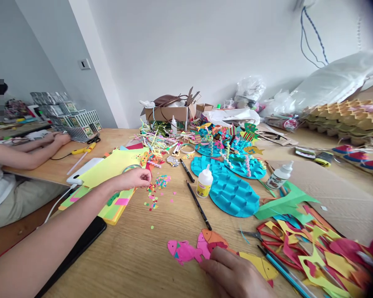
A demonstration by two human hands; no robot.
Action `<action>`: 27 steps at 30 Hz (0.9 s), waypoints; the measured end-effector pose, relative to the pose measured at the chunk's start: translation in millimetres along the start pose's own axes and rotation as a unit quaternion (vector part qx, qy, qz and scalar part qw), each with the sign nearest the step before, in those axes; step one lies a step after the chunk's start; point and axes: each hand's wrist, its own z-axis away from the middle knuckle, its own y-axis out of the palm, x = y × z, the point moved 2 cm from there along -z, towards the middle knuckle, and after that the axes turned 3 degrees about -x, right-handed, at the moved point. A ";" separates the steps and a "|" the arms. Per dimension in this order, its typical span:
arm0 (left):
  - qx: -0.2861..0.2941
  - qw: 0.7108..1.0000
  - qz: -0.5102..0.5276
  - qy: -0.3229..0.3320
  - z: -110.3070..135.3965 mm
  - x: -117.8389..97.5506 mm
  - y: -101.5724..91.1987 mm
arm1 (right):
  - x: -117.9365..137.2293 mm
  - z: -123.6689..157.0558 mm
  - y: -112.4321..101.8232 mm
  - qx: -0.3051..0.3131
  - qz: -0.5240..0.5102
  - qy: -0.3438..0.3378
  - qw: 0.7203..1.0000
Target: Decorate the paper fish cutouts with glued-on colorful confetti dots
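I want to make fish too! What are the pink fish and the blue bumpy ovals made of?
Pink fish: likely matte coloured paper or thin card, flat with cut edges. Blue ovals: seemingly the same paper, pleated; its ridges catch light in stripes.

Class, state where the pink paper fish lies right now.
In the head view, the pink fish lies low and centre on the table, just left of the right hand and beside the orange fish.
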 end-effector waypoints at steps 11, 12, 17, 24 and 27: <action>0.054 0.961 0.270 -0.033 54.8 -82.5 49.5 | 0.0 -10.1 -8.4 -0.103 -0.189 0.124 0.969; 0.055 0.960 0.274 -0.031 59.0 -88.4 54.8 | 1.3 -11.9 -8.5 -0.102 -0.208 0.143 0.962; 0.065 0.950 0.304 -0.031 75.5 -107.0 75.4 | 10.2 -22.6 -9.9 -0.062 -0.312 0.219 0.922; 0.058 0.933 0.355 -0.021 84.0 -111.5 84.5 | 18.1 -33.6 -5.8 -0.075 -0.325 0.232 0.914; 0.052 0.933 0.355 -0.023 85.7 -112.1 85.1 | 20.6 -35.1 -1.7 -0.080 -0.330 0.226 0.913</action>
